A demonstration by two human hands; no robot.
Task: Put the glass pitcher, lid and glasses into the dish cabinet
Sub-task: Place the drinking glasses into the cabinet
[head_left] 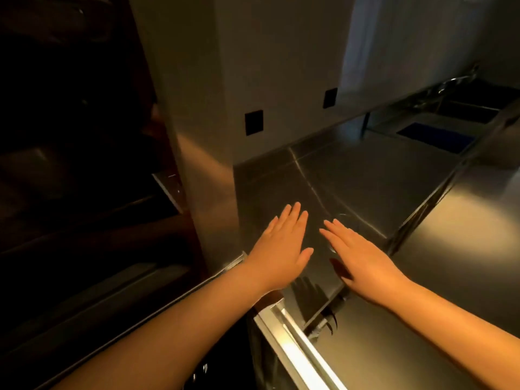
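- Both hands are reaching out flat over the steel bench: the left hand and the right hand are both lying open, fingers straight and together, holding nothing.
- The glass pitcher, lid and glasses are not showing anywhere in this view, so where they are standing cannot be told; a faint ring just beyond the right fingertips may be a round fitting or a reflection, but the light is too dim to say.
- The dark opening on the left is possibly the dish cabinet, though its inside is sitting in shadow and its shelves are hardly readable.
- The low light is making clear glass hard to spot, so a reaching hand is risking a knock against a piece it has not seen.
- The polished bench is looking slick, so glass set near its near edge is likely sliding easily if nudged.
- The steel column is standing between bench and dark opening, so a carried pitcher is risking a clip against its corner.
- The open gap by the bright rail at the near edge is offering a place for a lid to drop.
- No brand, label or writing is showing; the two black squares on the wall are carrying no legible marks.
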